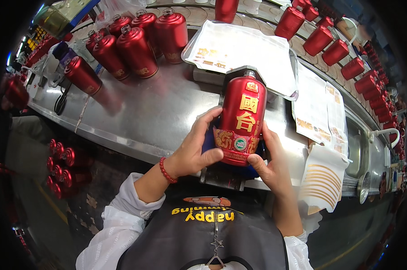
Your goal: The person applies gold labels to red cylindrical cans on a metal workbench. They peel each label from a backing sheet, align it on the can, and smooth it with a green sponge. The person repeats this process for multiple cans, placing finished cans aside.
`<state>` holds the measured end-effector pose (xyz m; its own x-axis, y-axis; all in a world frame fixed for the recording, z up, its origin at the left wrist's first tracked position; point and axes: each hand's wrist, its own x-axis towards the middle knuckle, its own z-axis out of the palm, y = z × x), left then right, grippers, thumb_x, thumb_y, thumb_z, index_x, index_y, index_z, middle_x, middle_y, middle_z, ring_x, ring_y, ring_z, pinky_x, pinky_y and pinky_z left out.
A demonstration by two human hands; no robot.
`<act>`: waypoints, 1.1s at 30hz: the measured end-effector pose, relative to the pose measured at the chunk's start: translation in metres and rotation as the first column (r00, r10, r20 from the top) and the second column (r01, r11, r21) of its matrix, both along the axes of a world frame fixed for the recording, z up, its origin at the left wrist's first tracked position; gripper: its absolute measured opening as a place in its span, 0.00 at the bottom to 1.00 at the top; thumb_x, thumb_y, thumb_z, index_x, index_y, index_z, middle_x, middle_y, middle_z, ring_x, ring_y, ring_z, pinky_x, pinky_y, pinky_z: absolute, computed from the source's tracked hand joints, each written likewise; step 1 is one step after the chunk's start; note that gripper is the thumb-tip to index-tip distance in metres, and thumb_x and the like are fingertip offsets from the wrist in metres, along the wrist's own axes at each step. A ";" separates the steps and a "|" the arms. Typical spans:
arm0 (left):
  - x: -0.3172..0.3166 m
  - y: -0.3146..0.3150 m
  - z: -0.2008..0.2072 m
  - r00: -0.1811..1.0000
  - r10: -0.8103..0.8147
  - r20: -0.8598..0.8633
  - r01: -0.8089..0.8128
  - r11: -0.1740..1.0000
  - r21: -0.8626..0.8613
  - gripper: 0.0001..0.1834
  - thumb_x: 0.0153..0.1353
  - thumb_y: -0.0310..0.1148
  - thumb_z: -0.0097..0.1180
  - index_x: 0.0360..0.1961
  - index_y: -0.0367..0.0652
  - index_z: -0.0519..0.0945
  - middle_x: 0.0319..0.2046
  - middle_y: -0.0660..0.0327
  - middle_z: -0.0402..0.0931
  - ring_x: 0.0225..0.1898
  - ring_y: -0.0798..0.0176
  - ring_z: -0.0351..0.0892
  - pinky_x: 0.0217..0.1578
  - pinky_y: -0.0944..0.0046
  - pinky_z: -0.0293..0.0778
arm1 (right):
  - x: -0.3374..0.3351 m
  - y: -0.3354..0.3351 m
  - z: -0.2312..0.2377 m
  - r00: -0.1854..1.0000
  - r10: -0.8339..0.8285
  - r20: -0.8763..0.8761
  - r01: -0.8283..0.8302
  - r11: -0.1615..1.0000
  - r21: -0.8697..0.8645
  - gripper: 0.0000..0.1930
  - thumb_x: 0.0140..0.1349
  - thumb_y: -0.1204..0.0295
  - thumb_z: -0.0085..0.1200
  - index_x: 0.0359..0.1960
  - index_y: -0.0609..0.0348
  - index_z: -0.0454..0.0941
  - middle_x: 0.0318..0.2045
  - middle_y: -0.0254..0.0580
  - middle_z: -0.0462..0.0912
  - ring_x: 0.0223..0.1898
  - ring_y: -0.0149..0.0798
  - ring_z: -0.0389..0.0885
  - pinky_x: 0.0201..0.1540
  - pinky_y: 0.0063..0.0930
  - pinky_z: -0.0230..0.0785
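Cradling the red bottle [246, 101] between them, the left hand [195, 146] and right hand [272, 164] grasp its lower sides, thumbs toward its front, fingers partly hidden. It rests over a blue holder [209, 143], its opaque wall hiding any contents; beyond, a tray [295, 72] bears white sheets [257, 49], with more bottles [138, 53] standing leftward.

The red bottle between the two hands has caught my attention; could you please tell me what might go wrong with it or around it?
The red bottle looks glossy, so it might slip between the left hand and right hand. The right thumb lies by the patterned band, which could smudge. The gold-striped sheet appears to overhang the table, so a sleeve might drag it off.
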<state>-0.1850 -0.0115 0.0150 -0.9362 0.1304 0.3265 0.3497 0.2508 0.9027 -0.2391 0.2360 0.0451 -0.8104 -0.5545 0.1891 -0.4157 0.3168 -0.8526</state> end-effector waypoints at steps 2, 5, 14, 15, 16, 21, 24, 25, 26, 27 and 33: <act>0.002 -0.003 -0.002 0.996 0.007 -0.083 -0.021 0.984 -0.177 0.53 0.59 0.56 0.67 0.74 0.39 0.53 0.68 0.45 0.58 0.70 0.44 0.58 0.72 0.42 0.48 | 0.001 0.000 -0.001 0.999 -0.038 0.005 0.038 0.998 -0.040 0.43 0.64 0.53 0.64 0.71 0.70 0.60 0.60 0.55 0.72 0.61 0.47 0.72 0.64 0.38 0.65; 0.007 -0.004 0.001 0.966 0.097 -0.239 -0.196 0.878 -0.437 0.52 0.54 0.55 0.70 0.73 0.46 0.57 0.68 0.48 0.61 0.70 0.45 0.57 0.72 0.33 0.41 | 0.009 -0.002 -0.001 0.990 -0.102 -0.102 0.093 0.992 -0.089 0.40 0.58 0.60 0.69 0.68 0.68 0.66 0.62 0.58 0.71 0.59 0.51 0.75 0.62 0.41 0.68; 0.023 0.021 0.005 0.806 0.165 -0.568 -0.500 0.703 -0.505 0.29 0.59 0.46 0.66 0.63 0.57 0.79 0.58 0.63 0.79 0.69 0.48 0.56 0.73 0.35 0.34 | 0.025 -0.001 -0.009 0.886 -0.023 -0.464 0.052 0.997 0.049 0.32 0.46 0.77 0.72 0.58 0.51 0.82 0.62 0.55 0.70 0.60 0.56 0.70 0.62 0.47 0.67; 0.025 0.022 0.004 0.851 0.220 -0.478 -0.472 0.721 -0.508 0.31 0.60 0.47 0.65 0.64 0.55 0.78 0.57 0.62 0.80 0.69 0.47 0.56 0.72 0.35 0.34 | 0.026 -0.001 -0.009 0.883 -0.023 -0.468 0.057 0.997 0.057 0.32 0.46 0.77 0.72 0.58 0.51 0.82 0.62 0.55 0.70 0.60 0.56 0.70 0.62 0.48 0.67; 0.027 0.022 0.004 0.868 0.247 -0.430 -0.456 0.739 -0.496 0.35 0.60 0.48 0.65 0.67 0.49 0.75 0.57 0.57 0.79 0.69 0.45 0.56 0.72 0.33 0.33 | 0.026 -0.001 -0.009 0.883 -0.022 -0.468 0.055 0.997 0.056 0.32 0.46 0.77 0.72 0.59 0.51 0.81 0.62 0.55 0.71 0.60 0.56 0.71 0.62 0.48 0.67; 0.029 0.021 0.004 0.870 0.316 -0.378 -0.483 0.703 -0.523 0.37 0.60 0.52 0.64 0.67 0.46 0.74 0.57 0.53 0.78 0.69 0.43 0.57 0.71 0.30 0.35 | 0.028 -0.003 -0.008 0.867 -0.034 -0.497 0.071 0.996 0.056 0.32 0.48 0.77 0.70 0.60 0.51 0.80 0.61 0.56 0.71 0.59 0.57 0.71 0.61 0.48 0.67; 0.026 0.021 0.010 0.766 0.212 -0.607 -0.595 0.592 -0.544 0.34 0.62 0.53 0.62 0.63 0.44 0.78 0.61 0.51 0.76 0.70 0.42 0.56 0.71 0.29 0.37 | 0.028 -0.002 -0.010 0.846 -0.045 -0.532 0.078 0.996 0.041 0.32 0.49 0.78 0.69 0.61 0.51 0.79 0.60 0.57 0.72 0.59 0.57 0.72 0.61 0.48 0.67; 0.026 0.022 0.009 0.765 0.210 -0.609 -0.594 0.596 -0.541 0.35 0.61 0.53 0.63 0.64 0.44 0.77 0.61 0.51 0.76 0.70 0.41 0.56 0.71 0.30 0.38 | 0.028 -0.002 -0.011 0.850 -0.046 -0.524 0.081 0.996 0.044 0.32 0.49 0.79 0.69 0.60 0.51 0.79 0.60 0.57 0.72 0.59 0.57 0.72 0.61 0.48 0.67; 0.025 0.022 0.008 0.764 0.208 -0.610 -0.592 0.601 -0.537 0.36 0.60 0.54 0.64 0.64 0.44 0.77 0.61 0.51 0.75 0.70 0.41 0.56 0.71 0.31 0.39 | 0.028 -0.002 -0.013 0.855 -0.046 -0.517 0.083 0.995 0.048 0.32 0.49 0.79 0.69 0.60 0.52 0.79 0.60 0.57 0.72 0.59 0.57 0.72 0.61 0.48 0.67; 0.025 0.022 0.007 0.764 0.206 -0.612 -0.591 0.605 -0.534 0.37 0.59 0.54 0.64 0.64 0.43 0.76 0.62 0.50 0.75 0.70 0.40 0.56 0.71 0.31 0.40 | 0.029 -0.001 -0.014 0.859 -0.047 -0.509 0.086 0.995 0.052 0.32 0.49 0.80 0.68 0.60 0.52 0.79 0.60 0.57 0.72 0.59 0.57 0.72 0.61 0.48 0.67; 0.021 0.018 -0.004 0.948 0.280 -0.154 -0.310 0.921 -0.234 0.48 0.54 0.59 0.69 0.68 0.41 0.65 0.64 0.45 0.67 0.70 0.39 0.53 0.70 0.37 0.45 | 0.029 -0.001 -0.015 0.871 -0.044 -0.490 0.073 0.996 0.041 0.32 0.48 0.81 0.68 0.60 0.53 0.79 0.61 0.57 0.72 0.60 0.57 0.72 0.62 0.48 0.67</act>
<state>-0.1636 0.0068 0.0111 -0.9026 -0.0536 0.4271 0.3226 0.5727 0.7537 -0.2097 0.2354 0.0297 -0.6544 -0.5305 0.5389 -0.7533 0.3948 -0.5260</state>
